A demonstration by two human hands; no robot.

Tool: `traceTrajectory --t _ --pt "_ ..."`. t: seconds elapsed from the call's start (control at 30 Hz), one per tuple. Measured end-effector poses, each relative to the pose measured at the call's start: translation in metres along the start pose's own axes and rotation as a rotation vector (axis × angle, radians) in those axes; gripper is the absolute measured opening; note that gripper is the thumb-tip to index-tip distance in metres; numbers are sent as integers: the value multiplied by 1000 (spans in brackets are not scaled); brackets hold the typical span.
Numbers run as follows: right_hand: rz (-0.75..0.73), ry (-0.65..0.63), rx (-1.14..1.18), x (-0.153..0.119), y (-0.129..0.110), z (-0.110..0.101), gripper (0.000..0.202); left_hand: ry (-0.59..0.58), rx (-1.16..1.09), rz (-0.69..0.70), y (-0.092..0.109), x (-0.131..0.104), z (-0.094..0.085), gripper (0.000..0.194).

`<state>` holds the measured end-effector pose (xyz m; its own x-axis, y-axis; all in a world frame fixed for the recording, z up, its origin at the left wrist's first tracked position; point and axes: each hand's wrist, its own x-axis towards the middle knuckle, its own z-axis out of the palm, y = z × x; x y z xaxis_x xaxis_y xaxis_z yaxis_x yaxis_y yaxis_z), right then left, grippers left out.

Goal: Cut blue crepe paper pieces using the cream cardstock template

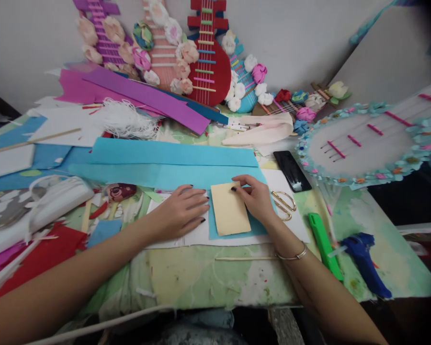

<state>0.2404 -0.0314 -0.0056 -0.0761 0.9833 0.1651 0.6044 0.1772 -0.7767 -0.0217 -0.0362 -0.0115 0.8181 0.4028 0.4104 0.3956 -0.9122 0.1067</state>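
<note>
A pale yellow rectangular card lies on blue paper over white sheets in front of me. My right hand pinches the card's upper right edge between thumb and fingers. Just left of the card, my left hand lies flat on the white paper, fingers slightly apart and holding nothing. Long turquoise sheets stretch behind both hands. Gold-handled scissors rest right beside my right hand, their blades hidden. A thin wooden stick lies nearer the table's front edge, partly behind my right wrist.
At the right are a black phone, a green cutter and a blue glue gun. Decorated paper instruments, one red, lean on the wall. Purple strips, white string and red scraps crowd the left.
</note>
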Motion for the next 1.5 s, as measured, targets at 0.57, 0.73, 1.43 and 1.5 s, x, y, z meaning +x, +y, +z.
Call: traceTrajectory --t 0.57,0.73,1.43,1.5 --pt "-12 -46 -201 -2 1 2 7 35 36 8 -1 -1 4 33" --pt "-4 -48 -213 -3 0 4 7 9 65 -33 1 0 3 36" --pt "19 -33 -128 -3 3 6 6 -163 62 -83 0 0 2 38" --pt "20 -26 -116 -3 4 6 6 -162 62 -82 0 1 2 38"
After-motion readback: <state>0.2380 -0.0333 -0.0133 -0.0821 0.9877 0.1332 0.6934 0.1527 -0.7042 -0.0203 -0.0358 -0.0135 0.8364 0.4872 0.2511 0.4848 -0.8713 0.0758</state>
